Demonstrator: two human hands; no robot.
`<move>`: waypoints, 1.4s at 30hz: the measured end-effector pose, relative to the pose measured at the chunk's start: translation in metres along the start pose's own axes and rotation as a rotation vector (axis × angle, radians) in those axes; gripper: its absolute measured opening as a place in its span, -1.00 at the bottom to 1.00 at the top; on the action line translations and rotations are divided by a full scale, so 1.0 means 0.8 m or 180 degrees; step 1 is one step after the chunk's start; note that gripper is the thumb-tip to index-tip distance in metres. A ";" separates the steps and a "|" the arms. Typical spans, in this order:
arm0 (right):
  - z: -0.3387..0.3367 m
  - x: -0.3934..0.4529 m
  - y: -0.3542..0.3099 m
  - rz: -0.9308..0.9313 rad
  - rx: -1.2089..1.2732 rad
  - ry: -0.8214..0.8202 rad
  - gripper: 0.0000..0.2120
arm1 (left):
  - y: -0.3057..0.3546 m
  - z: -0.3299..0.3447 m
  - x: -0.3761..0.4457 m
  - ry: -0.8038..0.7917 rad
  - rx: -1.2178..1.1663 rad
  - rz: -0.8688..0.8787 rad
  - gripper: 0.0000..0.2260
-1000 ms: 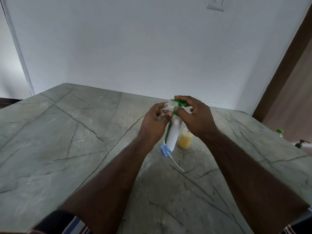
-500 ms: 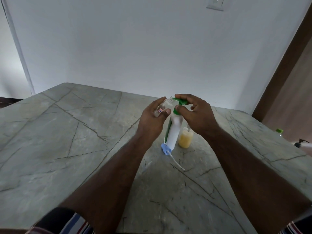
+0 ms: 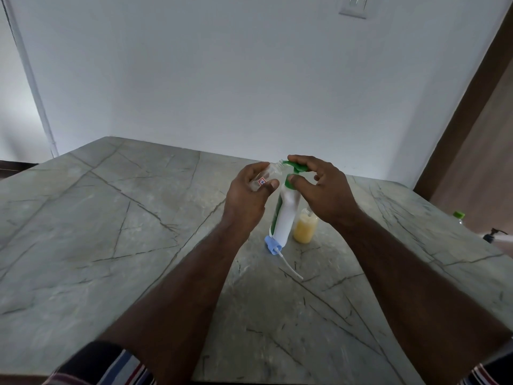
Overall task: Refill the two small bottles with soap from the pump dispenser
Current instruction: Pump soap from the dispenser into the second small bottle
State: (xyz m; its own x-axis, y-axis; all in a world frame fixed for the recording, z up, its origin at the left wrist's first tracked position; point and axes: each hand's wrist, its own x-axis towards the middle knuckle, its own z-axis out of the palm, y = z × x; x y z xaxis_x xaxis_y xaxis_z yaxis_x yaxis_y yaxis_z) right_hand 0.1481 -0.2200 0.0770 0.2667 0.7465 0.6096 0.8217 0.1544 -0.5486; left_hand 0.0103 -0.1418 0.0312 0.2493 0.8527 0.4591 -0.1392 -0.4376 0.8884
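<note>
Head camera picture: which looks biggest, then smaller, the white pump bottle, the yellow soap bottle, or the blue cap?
1. white pump bottle, clearly largest.
2. yellow soap bottle, partly hidden by the right hand.
3. blue cap, smallest, not counting its white tube.

Both forearms are bare from the sleeves to the hands. The left sleeve, at the lower left of the frame, is dark with blue, white and red stripes. The right sleeve, at the lower right corner, shows the same stripes.

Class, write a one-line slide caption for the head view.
Left hand tilts a clear small bottle to the green pump under the right hand; a yellow-filled bottle stands beside the dispenser.
</note>
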 end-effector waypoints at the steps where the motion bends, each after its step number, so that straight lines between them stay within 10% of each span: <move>1: -0.001 0.000 -0.001 -0.0026 -0.0001 -0.0019 -0.64 | 0.000 0.000 0.000 0.0008 -0.0027 -0.0009 -0.66; 42: -0.001 0.000 -0.001 -0.0035 -0.0188 -0.0012 -0.63 | 0.002 0.002 -0.004 0.0003 -0.0055 -0.0051 -0.68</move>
State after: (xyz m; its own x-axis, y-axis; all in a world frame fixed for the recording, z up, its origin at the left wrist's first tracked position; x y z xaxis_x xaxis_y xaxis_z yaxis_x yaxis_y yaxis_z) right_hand 0.1479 -0.2204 0.0774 0.2558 0.7474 0.6132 0.8528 0.1242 -0.5072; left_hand 0.0107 -0.1460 0.0311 0.2507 0.8598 0.4448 -0.1517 -0.4190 0.8952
